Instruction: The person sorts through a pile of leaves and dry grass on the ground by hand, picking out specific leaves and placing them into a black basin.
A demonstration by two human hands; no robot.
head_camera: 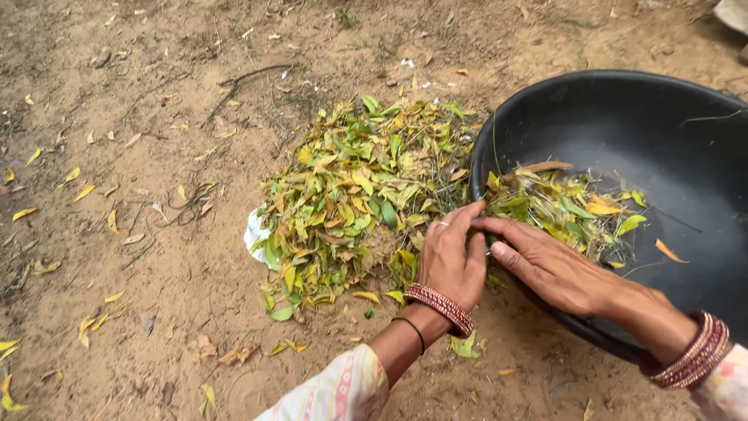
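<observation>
Looking down from the head view, I see both hands meeting at the near-left rim of a wide black basin [545, 101] that sits tilted on bare sandy ground [156, 257]. My left hand [452, 261] lies flat with its fingers together, pressed against the outside of the rim where the pile of green and yellow leaves [351, 195] butts up to it. My right hand [549, 269] reaches over the rim from the right, palm down, fingers stretched out and touching the fingertips of the left; neither hand is closed around anything, both rest open on the leaves at the lip.

A smaller clump of leaves [569, 206] lies inside the basin just past the rim, right ahead of the right hand's fingers. The rest of the basin's floor beyond that clump is mostly bare, with a lone orange leaf [670, 251] further right.

The main pile spreads left and away from the basin, its right edge touching the rim. A scrap of white material [254, 234] peeks out under its left edge. Beyond that the ground opens wide to the left, dotted only with scattered dry leaves and a thin twig [241, 82] well apart from the pile.
</observation>
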